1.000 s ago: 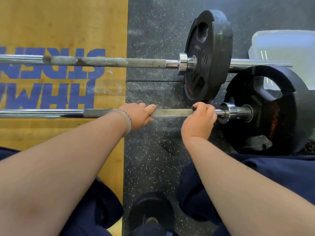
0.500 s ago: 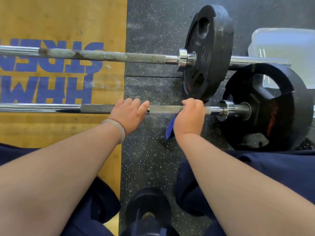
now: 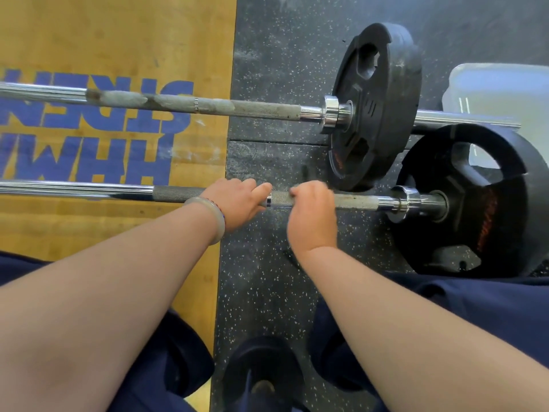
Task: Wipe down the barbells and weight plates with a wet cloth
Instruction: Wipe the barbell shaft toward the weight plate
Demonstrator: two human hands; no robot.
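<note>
The left hand [image 3: 234, 200] lies over the near barbell [image 3: 356, 201], fingers curled across the knurled shaft and thumb extended toward the right hand [image 3: 312, 215] just beside it. The right hand is closed in a fist round the same shaft, slightly blurred; whether a cloth sits inside it cannot be told. Right of that hand stands the near weight plate [image 3: 487, 203] — beyond both hands lies the far barbell [image 3: 237, 107], chalk-smeared.

Near barbell [image 3: 178, 194]: glossy chrome, matt grey knurling. Far barbell [image 3: 252, 110]: knurl dull, whitish-crusted. Weight plates [image 3: 383, 114]: matt black rubber. Platform [image 3: 118, 40], left: smooth wood. Floor [image 3: 282, 55]: speckled rubber.
</note>
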